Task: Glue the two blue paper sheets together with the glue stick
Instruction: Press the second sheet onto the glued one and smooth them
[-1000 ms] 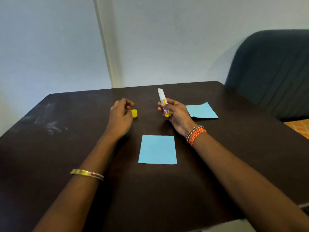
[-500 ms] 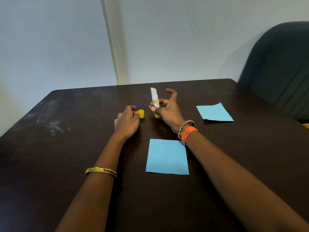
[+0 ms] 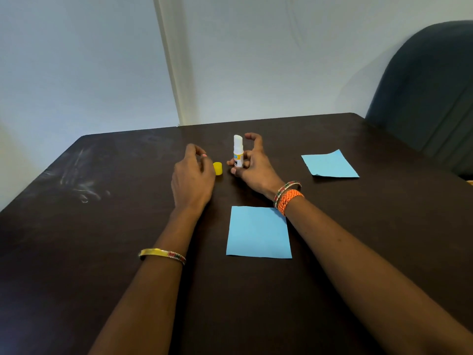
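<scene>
Fingers of the right hand pinch the lower barrel of the glue stick, thumb and middle fingers round it, index finger lifted clear and curved above; the stick stands upright with its white glue exposed at the top. Left hand hovers just beside it, fingers loosely curled, holding nothing. Yellow cap lies on the table between the two hands, apart from both. One blue sheet lies flat in front of the person, near the right wrist. A second sheet lies farther off to the right, well apart from the first, one corner slightly raised. Judgement: the stick is uncapped and ready, no glue visible on either sheet, so the task stands at the start of application. Next move calls for tipping the stick down onto the near sheet, with the free hand steadying the paper so it does not drag. A dark chair stands at the far right.
</scene>
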